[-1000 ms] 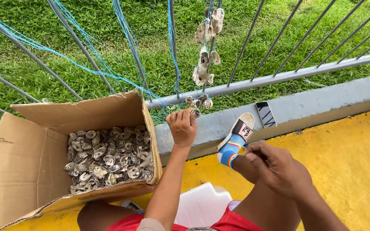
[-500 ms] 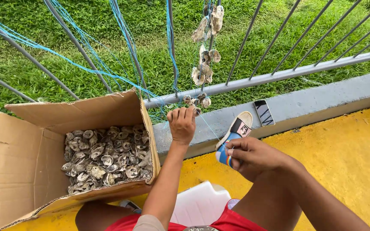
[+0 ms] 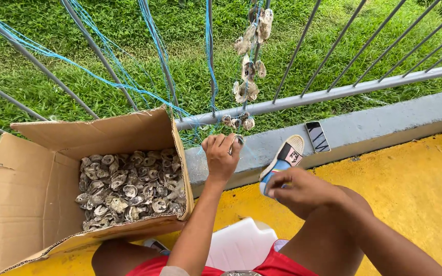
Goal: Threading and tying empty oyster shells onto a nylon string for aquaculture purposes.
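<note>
Left hand (image 3: pixel 221 157) raised at concrete ledge (image 3: pixel 384 120), fingers pinching small shell (image 3: pixel 239 139) under hanging shell string (image 3: pixel 249 61); right hand (image 3: pixel 295 186) closed, contents unclear; open box (image 3: pixel 103 138) of shells just beside.

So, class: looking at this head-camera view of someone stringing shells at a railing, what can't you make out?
- Left hand: what its fingertips pinch is too small to identify.
- Right hand: palm faces down, so its contents are hidden.
- Phone: screen too small to read.
- Shell string: top cut off by the frame edge.
- Cardboard box: depth of shells hidden by the top layer.
</note>
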